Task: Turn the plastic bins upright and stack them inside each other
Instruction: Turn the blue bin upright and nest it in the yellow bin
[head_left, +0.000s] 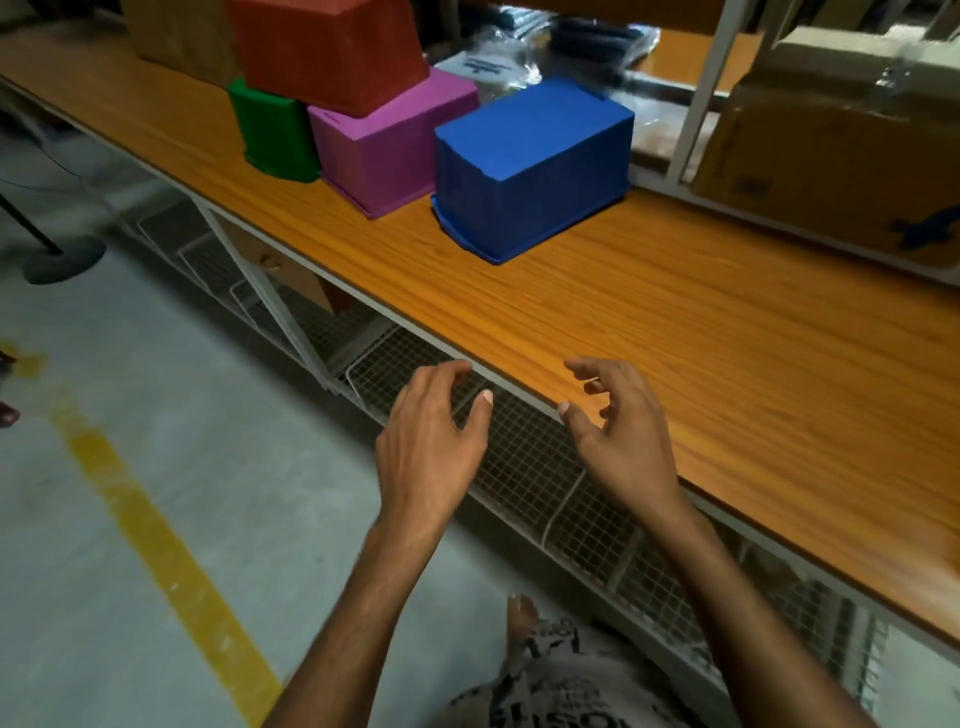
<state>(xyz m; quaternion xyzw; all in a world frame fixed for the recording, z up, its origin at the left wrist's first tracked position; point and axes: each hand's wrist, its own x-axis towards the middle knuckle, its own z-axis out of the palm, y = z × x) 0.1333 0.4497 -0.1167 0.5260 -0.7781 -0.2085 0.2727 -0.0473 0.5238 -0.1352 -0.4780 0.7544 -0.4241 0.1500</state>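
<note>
Several plastic bins rest upside down on the wooden table. The blue bin is nearest, with its rim flat on the wood. Left of it stand a pink bin and a green bin, and a red bin lies tilted on top of those two. My left hand hovers in front of the table's front edge, fingers apart and holding nothing. My right hand hangs over that edge, fingers curled loosely and also bare. Both hands are well short of the blue bin.
Cardboard boxes sit at the back right behind a white shelf post. Plastic-wrapped packets lie behind the bins. Wire mesh baskets hang under the table. The concrete floor carries a yellow line, and a stand base is at left.
</note>
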